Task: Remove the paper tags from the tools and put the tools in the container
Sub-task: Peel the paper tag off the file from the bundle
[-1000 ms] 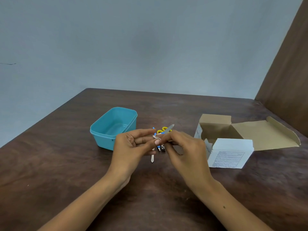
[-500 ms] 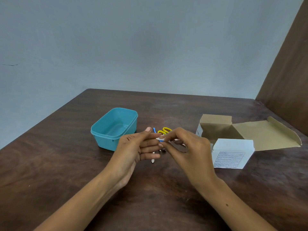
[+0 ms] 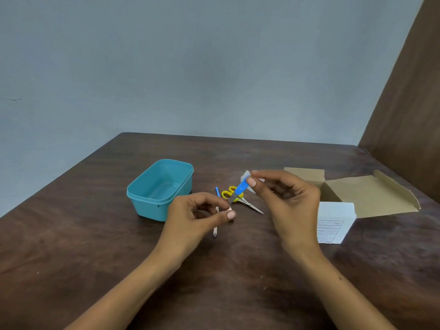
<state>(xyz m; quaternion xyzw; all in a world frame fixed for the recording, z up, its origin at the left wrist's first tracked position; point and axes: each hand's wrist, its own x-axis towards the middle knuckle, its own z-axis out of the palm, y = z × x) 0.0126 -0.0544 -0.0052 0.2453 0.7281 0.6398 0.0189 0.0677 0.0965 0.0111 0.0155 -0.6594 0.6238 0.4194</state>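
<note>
I see my left hand (image 3: 202, 214) pinch the low grey tip of a blue tool (image 3: 241, 188). My right hand (image 3: 285, 198) pinches its top end and white tag (image 3: 245, 175). It tilts up-right, above the scissors (image 3: 234, 195), near the tub (image 3: 160, 189).

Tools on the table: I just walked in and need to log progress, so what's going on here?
A person is working on a blue-handled tool. The right hand pinches its blue end, where a white paper tag shows, while the left hand pinches the metal tip. Yellow scissors, a small blue stick and a pale stick lie on the table. The teal container looks empty; an open box sits right.
</note>
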